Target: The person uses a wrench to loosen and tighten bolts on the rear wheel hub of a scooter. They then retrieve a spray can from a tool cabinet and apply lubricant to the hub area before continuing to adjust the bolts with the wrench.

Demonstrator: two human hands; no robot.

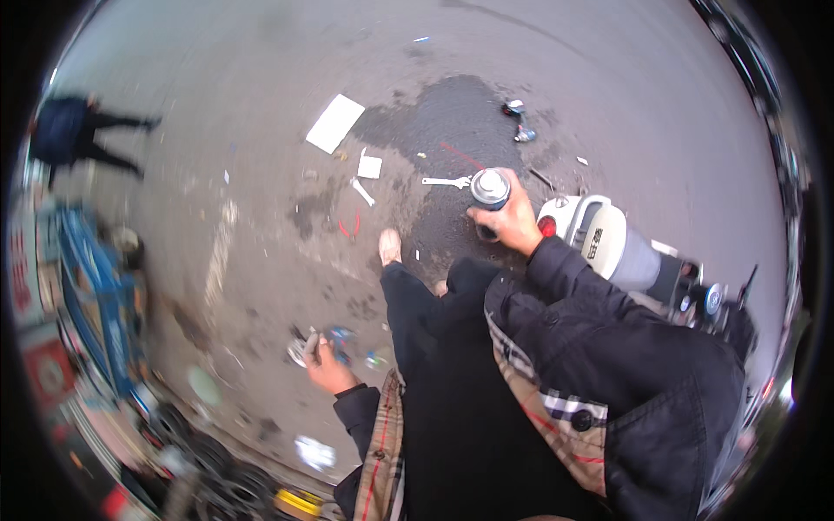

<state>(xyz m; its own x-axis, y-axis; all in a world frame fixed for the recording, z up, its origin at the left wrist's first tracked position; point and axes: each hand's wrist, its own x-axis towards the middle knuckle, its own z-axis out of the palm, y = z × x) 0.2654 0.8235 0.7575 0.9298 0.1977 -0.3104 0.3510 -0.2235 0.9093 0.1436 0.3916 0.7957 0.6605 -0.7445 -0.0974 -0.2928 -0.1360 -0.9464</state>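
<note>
My right hand (pixel 514 219) is wrapped round a spray can (pixel 490 187) with a silvery top, held out in front of me above the ground. A thin red line, perhaps a straw (pixel 461 155), shows just beyond the can; whether it joins the can I cannot tell. Beside the can, an open-end wrench (pixel 445 182) lies on the wet pavement. Low on the left, my left hand (pixel 328 369) is closed, thumb and fingers together on a small greyish thing (pixel 310 342) too blurred to name.
A scooter (pixel 612 245) stands close on my right. Red-handled pliers (pixel 350 226), another wrench (pixel 362 192), a white sheet (pixel 335 123) and a small power tool (pixel 524 134) lie ahead. A blue metal frame (pixel 97 295) and tyres (pixel 208 456) stand left. A person (pixel 69 130) is far left.
</note>
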